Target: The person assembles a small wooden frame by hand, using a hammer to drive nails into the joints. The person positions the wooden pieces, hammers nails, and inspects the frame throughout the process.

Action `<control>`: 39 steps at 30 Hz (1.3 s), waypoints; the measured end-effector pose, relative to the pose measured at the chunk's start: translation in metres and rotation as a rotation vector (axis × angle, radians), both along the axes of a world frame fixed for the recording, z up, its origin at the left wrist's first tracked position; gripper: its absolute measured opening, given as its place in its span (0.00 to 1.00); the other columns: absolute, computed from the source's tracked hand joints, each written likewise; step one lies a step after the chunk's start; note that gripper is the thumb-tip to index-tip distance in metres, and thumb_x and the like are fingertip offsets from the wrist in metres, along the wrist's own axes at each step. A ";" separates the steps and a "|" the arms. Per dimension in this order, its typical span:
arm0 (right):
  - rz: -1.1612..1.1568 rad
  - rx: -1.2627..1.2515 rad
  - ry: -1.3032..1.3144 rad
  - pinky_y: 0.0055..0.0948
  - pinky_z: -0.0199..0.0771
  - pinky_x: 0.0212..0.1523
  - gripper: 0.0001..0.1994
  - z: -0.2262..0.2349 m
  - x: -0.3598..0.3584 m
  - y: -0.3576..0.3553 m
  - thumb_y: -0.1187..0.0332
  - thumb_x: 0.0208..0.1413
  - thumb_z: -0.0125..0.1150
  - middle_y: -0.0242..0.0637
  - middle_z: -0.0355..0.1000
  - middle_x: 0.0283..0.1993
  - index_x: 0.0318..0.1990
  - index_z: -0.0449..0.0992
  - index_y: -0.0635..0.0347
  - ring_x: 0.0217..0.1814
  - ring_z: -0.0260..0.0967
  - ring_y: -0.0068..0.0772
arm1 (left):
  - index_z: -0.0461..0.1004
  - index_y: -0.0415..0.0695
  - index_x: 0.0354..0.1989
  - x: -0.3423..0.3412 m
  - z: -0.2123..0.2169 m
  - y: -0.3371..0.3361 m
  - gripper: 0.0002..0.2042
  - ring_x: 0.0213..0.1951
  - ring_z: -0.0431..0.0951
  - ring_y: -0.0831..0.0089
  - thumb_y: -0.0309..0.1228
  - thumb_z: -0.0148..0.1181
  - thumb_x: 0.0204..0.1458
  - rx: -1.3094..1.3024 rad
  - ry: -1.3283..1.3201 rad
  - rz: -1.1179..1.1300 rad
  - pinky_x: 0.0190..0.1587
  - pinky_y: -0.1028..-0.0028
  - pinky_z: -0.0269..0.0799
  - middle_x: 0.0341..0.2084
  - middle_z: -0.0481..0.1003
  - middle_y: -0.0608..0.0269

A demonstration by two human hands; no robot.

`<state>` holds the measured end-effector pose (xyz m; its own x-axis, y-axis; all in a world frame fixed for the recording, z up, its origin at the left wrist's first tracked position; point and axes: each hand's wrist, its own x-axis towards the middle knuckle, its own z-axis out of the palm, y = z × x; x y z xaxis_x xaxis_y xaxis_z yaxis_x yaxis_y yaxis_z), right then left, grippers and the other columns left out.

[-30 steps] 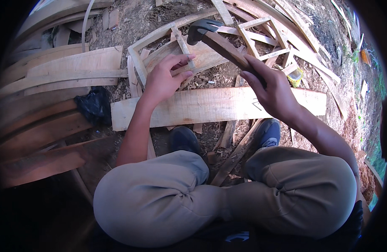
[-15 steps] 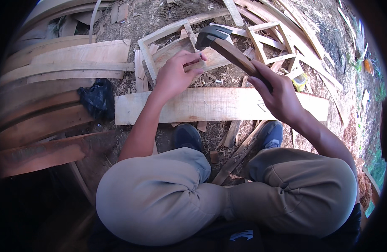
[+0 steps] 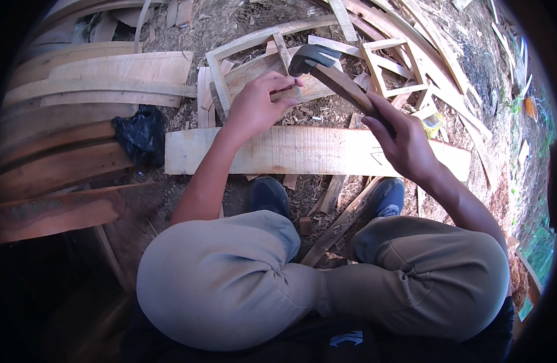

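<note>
In the head view, the hammer (image 3: 346, 89) has moved nearer the left hand (image 3: 258, 106). The right hand (image 3: 405, 144) grips its handle above the plank (image 3: 296, 150). Left fingers are bent; whether they hold anything cannot be told.

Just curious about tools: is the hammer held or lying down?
The hammer is held: the right hand is closed around its wooden handle.

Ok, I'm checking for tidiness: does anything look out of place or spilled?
A crumpled black plastic bag lies against the planks at left, odd as loose plastic amid so much wood. Wood shavings are scattered beyond the wide board. Nothing looks clearly broken.
</note>
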<state>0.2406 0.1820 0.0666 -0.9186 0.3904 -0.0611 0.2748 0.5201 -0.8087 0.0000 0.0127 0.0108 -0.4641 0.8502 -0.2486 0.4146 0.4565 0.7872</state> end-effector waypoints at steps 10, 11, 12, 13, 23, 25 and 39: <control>0.020 0.184 0.183 0.39 0.80 0.41 0.21 -0.003 0.000 -0.001 0.72 0.63 0.64 0.52 0.81 0.42 0.63 0.71 0.65 0.41 0.81 0.47 | 0.81 0.58 0.54 -0.005 0.001 -0.006 0.17 0.47 0.82 0.72 0.34 0.70 0.56 -0.060 0.066 -0.009 0.49 0.70 0.75 0.49 0.79 0.72; -0.001 0.194 0.198 0.43 0.80 0.39 0.21 -0.004 0.002 -0.001 0.72 0.62 0.65 0.52 0.81 0.42 0.62 0.72 0.63 0.41 0.82 0.53 | 0.81 0.58 0.55 -0.005 -0.002 -0.001 0.17 0.47 0.82 0.72 0.34 0.70 0.56 -0.053 0.063 -0.025 0.49 0.70 0.74 0.49 0.80 0.72; 0.039 0.211 0.162 0.39 0.80 0.40 0.21 -0.005 0.001 0.000 0.73 0.63 0.64 0.52 0.81 0.42 0.62 0.71 0.65 0.41 0.82 0.48 | 0.81 0.58 0.55 -0.006 -0.004 0.000 0.17 0.47 0.82 0.72 0.34 0.70 0.56 -0.063 0.042 -0.012 0.49 0.70 0.74 0.49 0.80 0.72; 0.079 0.227 0.125 0.36 0.80 0.41 0.22 -0.007 0.000 0.003 0.74 0.63 0.64 0.52 0.81 0.43 0.63 0.71 0.66 0.41 0.82 0.43 | 0.81 0.58 0.55 -0.008 -0.007 0.001 0.17 0.47 0.82 0.72 0.34 0.70 0.56 -0.073 0.022 0.001 0.49 0.71 0.74 0.49 0.80 0.72; 0.112 0.265 0.110 0.37 0.81 0.40 0.22 0.000 -0.002 0.009 0.74 0.63 0.64 0.53 0.81 0.42 0.63 0.71 0.64 0.42 0.83 0.42 | 0.81 0.61 0.55 -0.004 -0.001 0.000 0.17 0.37 0.79 0.75 0.34 0.70 0.55 -0.110 0.064 -0.017 0.45 0.69 0.73 0.45 0.79 0.73; 0.060 0.236 0.193 0.42 0.82 0.39 0.21 0.007 -0.007 0.006 0.72 0.62 0.65 0.54 0.81 0.41 0.62 0.72 0.62 0.40 0.83 0.52 | 0.81 0.61 0.55 -0.006 -0.004 -0.005 0.17 0.36 0.79 0.74 0.35 0.70 0.56 -0.044 0.052 -0.011 0.45 0.69 0.73 0.45 0.79 0.74; 0.146 0.228 0.055 0.33 0.81 0.40 0.22 -0.003 -0.004 0.007 0.75 0.64 0.62 0.51 0.82 0.42 0.65 0.69 0.66 0.42 0.83 0.35 | 0.81 0.48 0.54 -0.002 0.004 0.001 0.15 0.50 0.80 0.74 0.27 0.66 0.58 -0.051 0.006 -0.017 0.53 0.70 0.74 0.49 0.78 0.68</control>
<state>0.2369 0.1888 0.0640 -0.9657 0.2514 0.0650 0.1422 0.7214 -0.6778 -0.0018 0.0133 0.0146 -0.4515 0.8443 -0.2887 0.4276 0.4887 0.7605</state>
